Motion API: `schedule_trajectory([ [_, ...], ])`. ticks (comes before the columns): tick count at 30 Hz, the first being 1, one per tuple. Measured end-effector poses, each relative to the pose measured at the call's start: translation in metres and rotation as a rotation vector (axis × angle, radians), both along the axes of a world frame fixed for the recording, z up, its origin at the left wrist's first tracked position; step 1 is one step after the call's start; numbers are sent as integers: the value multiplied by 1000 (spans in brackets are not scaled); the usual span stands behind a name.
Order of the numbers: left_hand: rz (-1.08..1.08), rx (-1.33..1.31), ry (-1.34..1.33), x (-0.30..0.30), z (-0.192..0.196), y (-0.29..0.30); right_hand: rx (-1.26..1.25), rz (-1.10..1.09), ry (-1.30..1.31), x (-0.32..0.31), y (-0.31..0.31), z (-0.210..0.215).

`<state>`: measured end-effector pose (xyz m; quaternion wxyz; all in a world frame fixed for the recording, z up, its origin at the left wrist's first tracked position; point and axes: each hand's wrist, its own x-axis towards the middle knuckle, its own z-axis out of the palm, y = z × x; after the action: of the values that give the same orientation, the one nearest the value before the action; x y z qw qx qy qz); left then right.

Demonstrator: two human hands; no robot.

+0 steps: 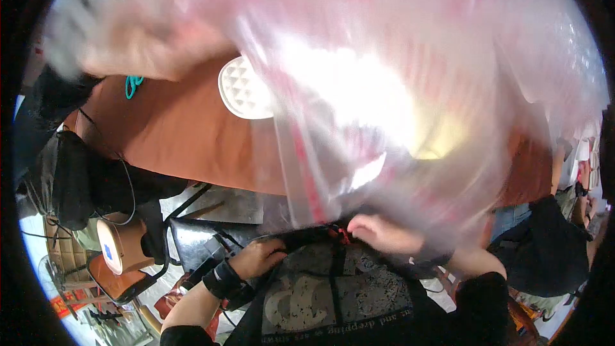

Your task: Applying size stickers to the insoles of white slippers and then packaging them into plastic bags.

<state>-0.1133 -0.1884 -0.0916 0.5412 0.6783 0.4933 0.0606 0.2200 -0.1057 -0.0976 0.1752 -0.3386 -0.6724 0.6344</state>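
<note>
My left hand (pixel 257 259), a black band at its wrist, is closed at the upper edge of the dark printed apron (pixel 301 301) on my front. What its curled fingers grip is hidden. My right hand (pixel 387 236) curls inward at the same edge, partly behind clear plastic. A small red bit (pixel 344 236) shows by its fingertips; its hold is unclear. Large clear plastic bags (pixel 397 45) with pink-red stripes blur across the upper view. Another person's hand (pixel 138 51), in a dark sleeve, is at their left side, smeared by motion.
A brown-covered table (pixel 179 134) lies ahead, bearing a white textured disc (pixel 243 90) and a teal loop (pixel 132 86). At lower left stand a brown bucket-like container (pixel 125 243) and a chair (pixel 118 280). Dark cloth (pixel 544 250) hangs at right, with people beyond.
</note>
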Motion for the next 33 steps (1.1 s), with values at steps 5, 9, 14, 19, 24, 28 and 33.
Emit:
schedule_trajectory([
  [5, 258, 48, -16, 11, 16, -6, -152, 85, -62, 13, 4, -18],
  [9, 222, 41, 5, 24, 34, 0, -295, 124, -131, -28, 26, -13],
  [14, 207, 20, 21, 29, 50, -1, -475, 167, -235, -63, 12, -31],
  [19, 292, -97, 96, 36, 53, -3, -441, 249, -208, -74, 16, -47],
  [24, 231, -104, 74, 16, 23, -16, 114, 0, -7, -49, -7, -58],
  [28, 251, -106, -20, 2, -39, -28, 385, 254, -141, 36, 21, 45],
  [33, -150, -160, 249, 4, -11, -5, 185, 602, 5, 92, 42, 186],
])
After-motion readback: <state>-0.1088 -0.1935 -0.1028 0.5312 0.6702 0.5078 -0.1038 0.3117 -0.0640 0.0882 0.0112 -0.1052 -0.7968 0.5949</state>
